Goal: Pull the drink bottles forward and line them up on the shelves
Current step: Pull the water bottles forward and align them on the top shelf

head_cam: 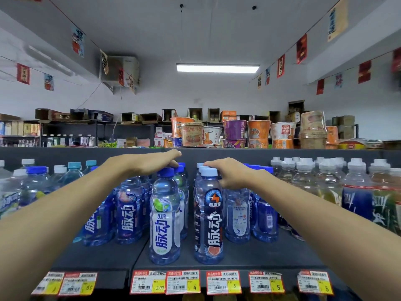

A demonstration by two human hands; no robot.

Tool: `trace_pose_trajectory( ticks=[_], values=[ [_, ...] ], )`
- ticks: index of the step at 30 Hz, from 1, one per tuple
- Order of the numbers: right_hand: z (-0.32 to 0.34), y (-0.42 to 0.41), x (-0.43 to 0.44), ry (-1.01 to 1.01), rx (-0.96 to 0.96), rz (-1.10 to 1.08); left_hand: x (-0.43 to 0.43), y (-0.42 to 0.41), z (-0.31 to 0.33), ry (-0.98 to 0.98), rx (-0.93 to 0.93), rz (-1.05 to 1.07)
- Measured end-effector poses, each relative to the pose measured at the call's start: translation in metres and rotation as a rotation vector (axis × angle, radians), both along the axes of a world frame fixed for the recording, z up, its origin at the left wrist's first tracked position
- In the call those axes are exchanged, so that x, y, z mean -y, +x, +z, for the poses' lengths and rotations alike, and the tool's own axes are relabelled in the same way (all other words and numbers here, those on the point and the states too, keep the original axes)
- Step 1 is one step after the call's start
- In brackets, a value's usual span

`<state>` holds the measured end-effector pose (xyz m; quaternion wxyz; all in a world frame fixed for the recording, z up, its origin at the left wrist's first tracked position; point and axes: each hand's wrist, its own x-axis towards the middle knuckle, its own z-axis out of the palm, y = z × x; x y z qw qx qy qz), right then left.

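Rows of blue sports-drink bottles stand on a dark shelf [238,255]. At the front stand a white-labelled bottle with a blue cap [165,216] and a dark-labelled bottle with a pale cap [209,216]. My left hand [149,162] reaches over the row behind the white-labelled bottle, its fingers stretched out over the blue caps at the back. My right hand [230,172] reaches in beside the pale-capped row, fingertips touching a cap and the other fingers curled down behind the bottles. What those curled fingers hold is hidden.
More blue bottles stand left [128,211] and right [264,220] of the front pair, set further back. Clear bottles with white caps [308,177] fill the right side. Price tags [184,281] line the shelf edge. Instant noodle cups [258,131] sit on the top shelf.
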<state>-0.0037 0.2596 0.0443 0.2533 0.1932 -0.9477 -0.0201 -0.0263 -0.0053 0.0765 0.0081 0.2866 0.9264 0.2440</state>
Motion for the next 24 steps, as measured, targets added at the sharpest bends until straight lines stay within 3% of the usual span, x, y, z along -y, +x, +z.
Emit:
trace_pose_trajectory(
  ticks=[11, 18, 24],
  values=[
    [0.001, 0.004, 0.004, -0.004, 0.022, -0.083, -0.003, -0.006, 0.000, -0.044, -0.094, -0.004],
    [-0.003, 0.027, -0.024, 0.025, -0.166, -0.198, -0.040, 0.013, 0.007, -0.001, -0.503, -0.149],
    [-0.018, 0.052, -0.056, 0.062, -0.143, -0.221, -0.081, 0.030, -0.011, -0.177, -0.609, -0.208]
  ],
)
